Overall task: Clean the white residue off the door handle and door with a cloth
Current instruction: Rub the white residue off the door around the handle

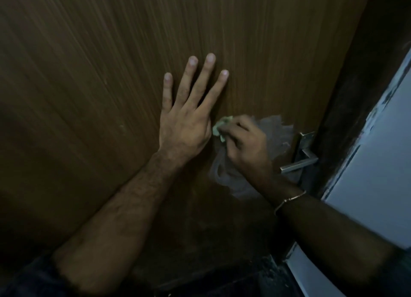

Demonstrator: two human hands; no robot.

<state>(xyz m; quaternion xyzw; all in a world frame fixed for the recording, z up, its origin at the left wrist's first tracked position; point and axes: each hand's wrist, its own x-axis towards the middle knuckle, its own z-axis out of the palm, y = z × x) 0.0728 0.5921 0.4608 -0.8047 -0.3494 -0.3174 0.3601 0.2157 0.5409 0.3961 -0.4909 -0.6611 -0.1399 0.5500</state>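
A dark brown wooden door [100,63] fills the view. My left hand [189,114] lies flat on it with straight, spread fingers. Just to its right, my right hand [244,145] grips a small pale green cloth [220,127] and holds it against the door. A smeared patch of white residue [275,129] spreads around and below that hand, reaching toward the metal lever handle [300,161] at the door's right edge. The handle sits to the right of my right hand, apart from it.
A dark door frame [355,96] runs down the right side beyond the handle. A pale blue-white wall [382,174] shows past it. My right wrist wears a thin bracelet [289,200]. The scene is dim.
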